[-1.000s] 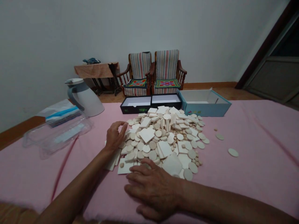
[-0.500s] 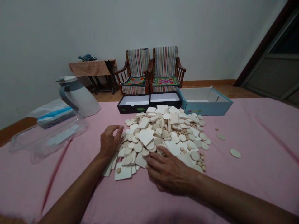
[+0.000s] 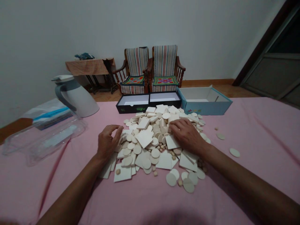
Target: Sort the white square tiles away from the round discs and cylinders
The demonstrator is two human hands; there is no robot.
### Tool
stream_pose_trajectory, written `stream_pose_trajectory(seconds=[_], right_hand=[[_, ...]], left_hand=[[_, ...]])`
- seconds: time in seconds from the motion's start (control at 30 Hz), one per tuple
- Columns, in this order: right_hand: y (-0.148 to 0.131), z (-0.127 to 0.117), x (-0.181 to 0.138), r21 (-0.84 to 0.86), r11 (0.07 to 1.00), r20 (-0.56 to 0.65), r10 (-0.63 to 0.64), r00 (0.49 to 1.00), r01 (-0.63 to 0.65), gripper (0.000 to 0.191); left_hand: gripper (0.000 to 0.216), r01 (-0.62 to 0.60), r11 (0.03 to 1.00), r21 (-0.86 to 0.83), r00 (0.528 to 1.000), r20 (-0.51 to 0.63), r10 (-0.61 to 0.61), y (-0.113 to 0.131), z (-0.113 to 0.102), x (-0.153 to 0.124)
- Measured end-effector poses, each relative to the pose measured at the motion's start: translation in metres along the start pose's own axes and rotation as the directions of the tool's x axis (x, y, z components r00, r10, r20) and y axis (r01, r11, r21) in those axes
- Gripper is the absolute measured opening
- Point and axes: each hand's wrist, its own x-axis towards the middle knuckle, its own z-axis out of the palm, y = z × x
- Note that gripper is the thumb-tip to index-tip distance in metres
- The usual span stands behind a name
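Note:
A heap of pale wooden pieces [image 3: 144, 137], a mix of round discs, flat squares and small pebble-like bits, covers the middle of the pink cloth. My left hand [image 3: 109, 140] rests against the heap's left edge, fingers curved and thumb apart, holding nothing visible. On the right side of the heap lies my right hand [image 3: 186, 134], palm down, its fingers stretched over the pieces with the tips touching them. What is under that palm is hidden. Several discs [image 3: 188, 185] lie loose in front of the heap.
Behind the heap stand two black box trays [image 3: 132, 108] and a light blue box [image 3: 205, 107]. At left are a white-and-grey jug [image 3: 82, 101], clear plastic trays [image 3: 58, 137] and a blue-striped packet [image 3: 52, 117]. Stray discs [image 3: 234, 152] lie at right on the pink cloth [image 3: 264, 134].
My right hand has moved from the heap's front edge to further back and right on top of it. Discs and squares now lie spread toward me. My left hand has stayed nearly in place.

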Motion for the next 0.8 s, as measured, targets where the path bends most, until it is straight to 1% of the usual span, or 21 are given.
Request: stream_pose_trajectory(seconds=[0.07, 0.1, 0.17, 0.2, 0.27, 0.33, 0.4, 0.47, 0.57, 0.63, 0.67, 0.73, 0.8], right_hand=[[0.004, 0.0, 0.002, -0.002, 0.992, -0.04, 0.13, 0.991, -0.13, 0.02], [0.002, -0.002, 0.003, 0.005, 0.986, -0.063, 0.169, 0.984, -0.169, 0.02], [-0.008, -0.007, 0.004, 0.053, 0.982, -0.099, 0.184, 0.978, -0.179, 0.021], [-0.018, -0.011, 0.005, 0.098, 0.983, -0.104, 0.164, 0.981, -0.155, 0.022], [-0.043, -0.02, 0.005, 0.223, 0.973, -0.074, 0.076, 0.994, -0.058, 0.022], [-0.072, -0.029, 0.005, 0.371, 0.926, -0.012, -0.066, 0.998, 0.065, 0.025], [-0.099, -0.034, 0.005, 0.487, 0.856, 0.051, -0.224, 0.973, 0.172, 0.034], [-0.119, -0.034, 0.007, 0.541, 0.804, 0.098, -0.351, 0.931, 0.246, 0.046], [-0.137, -0.024, 0.014, 0.537, 0.78, 0.123, -0.45, 0.885, 0.322, 0.059], [-0.144, -0.014, 0.021, 0.507, 0.791, 0.118, -0.458, 0.881, 0.343, 0.061], [-0.147, -0.007, 0.025, 0.487, 0.804, 0.114, -0.447, 0.888, 0.342, 0.06], [-0.153, 0.005, 0.033, 0.433, 0.84, 0.1, -0.404, 0.909, 0.326, 0.058], [-0.157, 0.015, 0.039, 0.362, 0.879, 0.074, -0.358, 0.931, 0.31, 0.053]], left_hand=[[0.04, -0.005, 1.0, -0.013, 0.997, 0.08, 0.006, 0.001, -0.01, 0.004], [0.041, -0.012, 1.0, -0.02, 0.991, 0.136, 0.015, 0.0, -0.017, 0.005], [0.047, -0.024, 0.999, -0.031, 0.959, 0.282, 0.032, -0.003, -0.033, 0.008], [0.052, -0.032, 0.999, -0.032, 0.929, 0.367, 0.042, -0.006, -0.042, 0.008], [0.072, -0.059, 0.998, -0.021, 0.845, 0.531, 0.061, -0.014, -0.059, 0.003], [0.095, -0.111, 0.994, -0.005, 0.751, 0.654, 0.088, -0.022, -0.073, -0.006], [0.114, -0.157, 0.987, 0.038, 0.679, 0.73, 0.08, -0.027, -0.081, -0.02], [0.126, -0.185, 0.975, 0.125, 0.641, 0.768, 0.023, -0.028, -0.083, -0.035], [0.128, -0.203, 0.944, 0.261, 0.626, 0.776, -0.079, -0.021, -0.079, -0.049], [0.124, -0.194, 0.927, 0.321, 0.623, 0.77, -0.136, -0.018, -0.073, -0.05], [0.122, -0.186, 0.923, 0.337, 0.618, 0.77, -0.157, -0.018, -0.07, -0.049], [0.119, -0.181, 0.931, 0.316, 0.616, 0.775, -0.143, -0.02, -0.063, -0.044], [0.116, -0.202, 0.949, 0.241, 0.644, 0.763, -0.057, -0.023, -0.056, -0.036]])
